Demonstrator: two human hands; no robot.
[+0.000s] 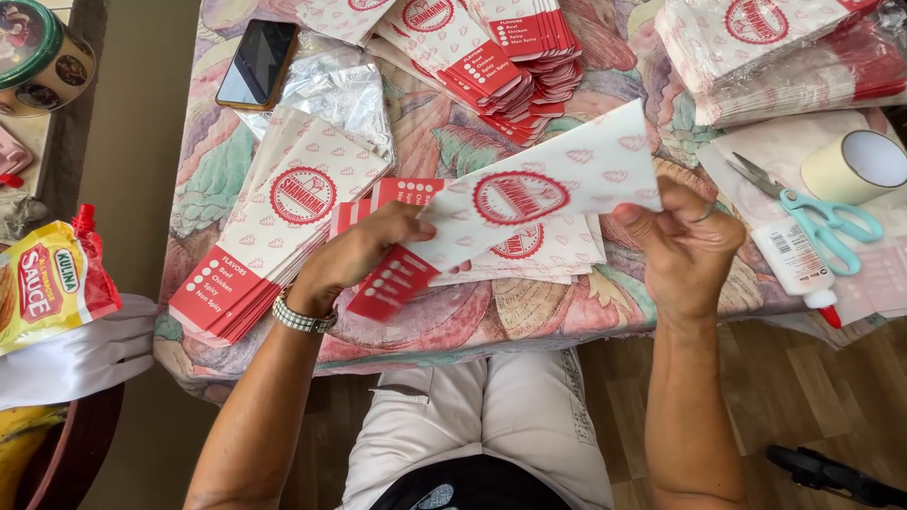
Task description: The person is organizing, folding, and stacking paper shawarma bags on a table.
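Both hands are closed on one flat white-and-red printed paper sleeve, left hand pinching its red end, right hand gripping the white end, above the worktop. I'd keep it taut and square; the glue bottle sits just right of the right hand.

Your clearest way in is over the table's near edge. Paper bag stacks crowd the left edge and far corners; scissors, glue bottle and tape roll block the right edge.
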